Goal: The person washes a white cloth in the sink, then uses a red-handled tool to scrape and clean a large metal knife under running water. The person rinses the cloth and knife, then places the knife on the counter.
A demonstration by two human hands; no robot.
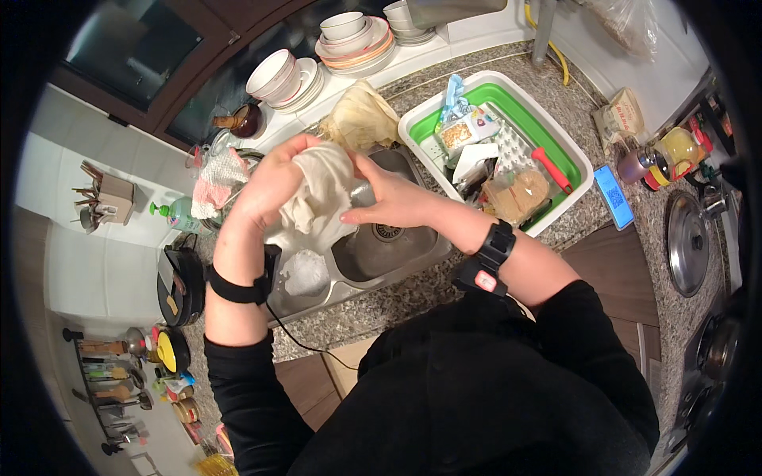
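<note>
A bunched off-white cloth (pixel 321 184) hangs over the double stainless steel sink (pixel 387 259). My left hand (pixel 277 178) grips its upper left side, with the fingertips behind the folds. At the cloth's right edge is my right hand (pixel 387 193), its thumb spread below and its fingers partly hidden behind the cloth. Beneath the cloth, a white rounded item (pixel 306 272) lies in the left basin; its kind is unclear. A yellowish cloth (pixel 360 116) is heaped behind the sink, and a pink and white knitted cloth (pixel 220 181) lies to the left.
Right of the sink stands a green and white basin (pixel 411 128) holding packets and a red-handled tool (pixel 550 169). Bowls (pixel 274 77) and stacked plates (pixel 357 56) line the ledge. A green pump bottle (pixel 181 214), a phone (pixel 614 197) and a pot lid (pixel 689 244) are around the counter.
</note>
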